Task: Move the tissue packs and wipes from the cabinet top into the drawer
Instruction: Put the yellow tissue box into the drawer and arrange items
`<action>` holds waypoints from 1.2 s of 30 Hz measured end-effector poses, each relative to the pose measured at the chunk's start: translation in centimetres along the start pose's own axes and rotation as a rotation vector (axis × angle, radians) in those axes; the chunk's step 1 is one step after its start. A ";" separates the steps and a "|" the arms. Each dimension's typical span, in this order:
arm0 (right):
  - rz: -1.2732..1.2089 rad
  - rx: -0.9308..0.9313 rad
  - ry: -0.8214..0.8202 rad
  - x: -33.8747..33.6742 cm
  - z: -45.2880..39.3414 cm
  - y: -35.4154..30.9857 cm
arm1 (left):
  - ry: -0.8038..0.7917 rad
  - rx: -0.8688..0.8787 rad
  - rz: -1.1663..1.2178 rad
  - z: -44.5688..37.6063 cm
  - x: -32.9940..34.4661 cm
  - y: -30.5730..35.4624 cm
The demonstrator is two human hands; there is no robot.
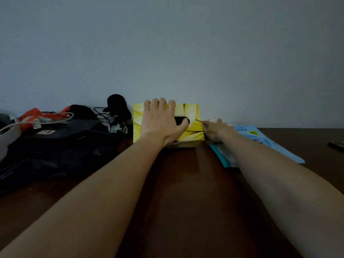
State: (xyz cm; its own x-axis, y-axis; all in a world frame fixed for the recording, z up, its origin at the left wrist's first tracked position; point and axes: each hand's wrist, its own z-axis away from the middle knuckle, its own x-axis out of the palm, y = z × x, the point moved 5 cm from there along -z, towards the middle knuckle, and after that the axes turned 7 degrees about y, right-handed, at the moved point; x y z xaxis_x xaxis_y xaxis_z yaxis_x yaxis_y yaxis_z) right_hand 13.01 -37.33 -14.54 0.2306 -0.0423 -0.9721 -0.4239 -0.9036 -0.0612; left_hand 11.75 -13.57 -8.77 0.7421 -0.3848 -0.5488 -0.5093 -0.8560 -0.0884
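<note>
A yellow tissue box [193, 116] with a dark oval slot stands on the dark brown cabinet top [186, 192] against the wall. My left hand [162, 121] lies over its top, fingers curled over the far edge and thumb at the slot. Right of the box lies a flat light-blue wipes pack [260, 140]. My right hand [216, 130] rests on the pack's near-left end, touching the box's right side; its fingers are bent, and whether they hold anything is hidden. The drawer is out of view.
A heap of dark bags [55, 146], cables, a red-and-white wrapper [31, 118] and a black rounded object [117, 107] fills the left of the cabinet top. A small dark object [337, 145] lies at the right edge. A plain wall stands right behind.
</note>
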 end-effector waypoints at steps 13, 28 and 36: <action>-0.452 -0.042 0.373 -6.1 9.8 1.4 | -0.223 0.137 -0.145 0.0 -5.0 1.6; -1.131 -0.126 0.390 -12.9 36.1 -0.4 | -0.423 0.126 0.021 13.2 -27.0 2.5; -1.142 -0.398 0.390 -10.4 51.1 -2.8 | -0.533 0.127 0.144 30.8 -34.4 2.4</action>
State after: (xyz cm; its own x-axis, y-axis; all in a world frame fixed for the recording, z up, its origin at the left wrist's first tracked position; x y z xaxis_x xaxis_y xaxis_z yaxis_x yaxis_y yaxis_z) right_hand -32.95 -12.62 -15.78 0.5597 0.7812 -0.2766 0.4610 -0.5709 -0.6794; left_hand -28.40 8.24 -15.72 0.3557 -0.2390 -0.9035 -0.6616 -0.7472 -0.0627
